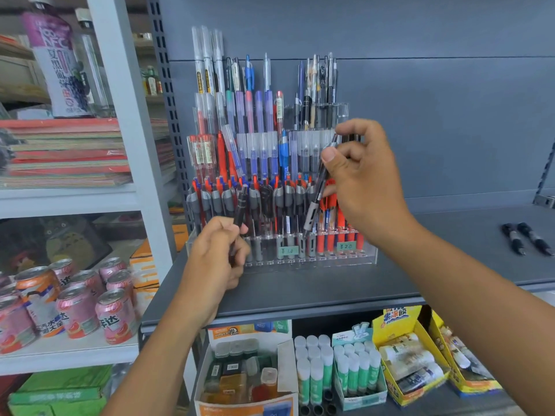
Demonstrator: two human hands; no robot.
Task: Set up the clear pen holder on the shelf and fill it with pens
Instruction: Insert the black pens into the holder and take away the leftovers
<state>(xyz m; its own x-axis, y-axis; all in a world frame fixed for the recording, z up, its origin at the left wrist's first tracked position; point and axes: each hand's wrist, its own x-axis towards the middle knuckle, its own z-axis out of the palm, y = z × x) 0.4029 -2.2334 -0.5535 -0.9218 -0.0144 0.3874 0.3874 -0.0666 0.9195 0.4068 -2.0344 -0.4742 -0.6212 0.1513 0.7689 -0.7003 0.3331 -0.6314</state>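
Note:
A clear tiered pen holder (pixel 368 255) stands on the grey shelf (pixel 315 292), packed with several rows of red, blue, black and clear pens. My right hand (pixel 365 181) pinches a black and grey pen (pixel 315 205) that slants down, its tip at the front row near the middle. Other dark pens seem to sit in that same hand. My left hand (pixel 214 262) grips a black pen (pixel 240 210) upright in front of the holder's left end. Two loose black pens (pixel 527 238) lie on the shelf at the far right.
Below the shelf stand boxes of glue sticks (pixel 357 373) and small bottles (pixel 240 376). On the white rack to the left sit pink drink cans (pixel 78 307), stacked coloured paper (pixel 66 154) and a purple bottle (pixel 57 61). A grey back panel rises behind the holder.

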